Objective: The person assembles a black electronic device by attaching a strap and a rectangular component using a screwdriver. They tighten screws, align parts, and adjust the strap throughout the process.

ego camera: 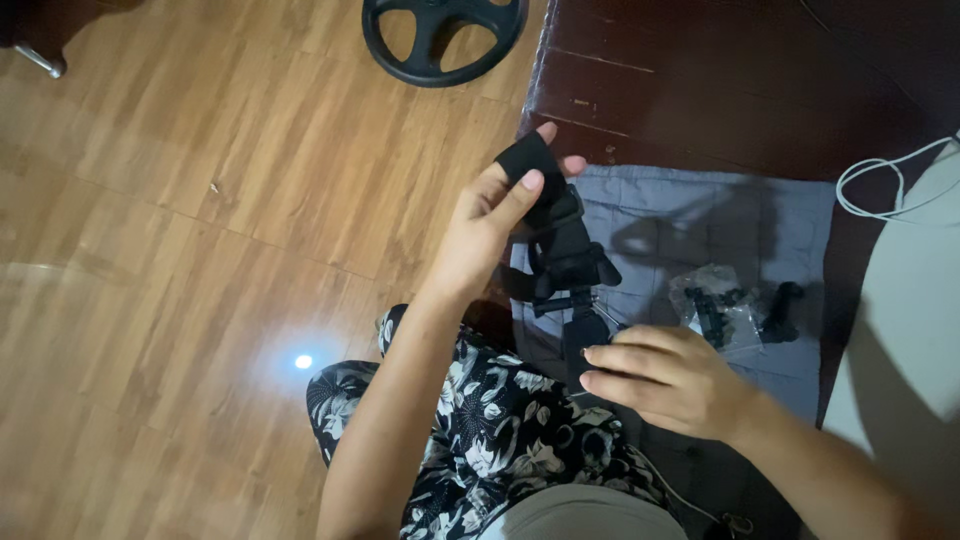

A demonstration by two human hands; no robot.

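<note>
- Left hand (490, 215) of mine is raised over the near edge of the grey cloth, fingers curled and thumb pressed down, pinching a black strap (528, 160) that folds over my fingertips.
- Below that strap hangs a black mount (565, 255), a jointed, matte piece with clamps and a short arm; it dangles between my two hands, just above the cloth.
- My right hand (665, 380) sits lower and nearer to me, fingers bent together around the mount's lower end; whether I grip it fully I cannot tell, since my fingers cover that part.
- Right of the mount, on the grey cloth (700, 215), lies a clear plastic bag (715, 305) with small black parts inside, and just beside it another black part (785, 310).
- That cloth covers a dark wooden surface (720, 80), whose left edge runs down beside my left hand.
- Farther right, a white cable (880, 185) loops across the dark surface onto a pale sheet (915, 300).
- Left of the edge, wooden floor (180, 200) spreads wide, with a black wheel (443, 38) lying at its far side.
- Near me, my patterned trousers (490, 440) fill the space under both forearms.
</note>
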